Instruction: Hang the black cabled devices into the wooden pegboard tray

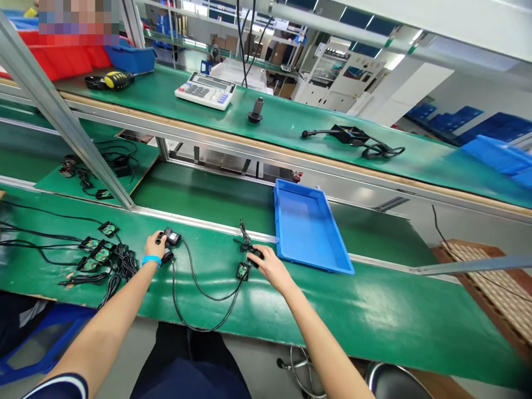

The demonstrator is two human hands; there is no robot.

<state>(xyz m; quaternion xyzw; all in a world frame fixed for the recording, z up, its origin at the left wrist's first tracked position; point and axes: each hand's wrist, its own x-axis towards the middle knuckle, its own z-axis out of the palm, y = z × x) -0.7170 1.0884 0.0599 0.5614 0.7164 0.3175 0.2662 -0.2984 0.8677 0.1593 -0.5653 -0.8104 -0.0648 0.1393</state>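
Observation:
My left hand, with a blue wristband, is closed on a black connector that carries a pale label. Just below it, a second black connector end sits by the fingers. Black cables loop from these across the green bench to a small open black housing with a green circuit board. Beside that housing, my right hand has its fingers curled round a small black part, mostly hidden by them. A bundled black cable lies just beyond the right fingertips.
Several open housings with circuit boards and coiled cables are heaped at left. A blue tray stands right of my right hand. The raised shelf holds a calculator, a black cable assembly and blue and red bins.

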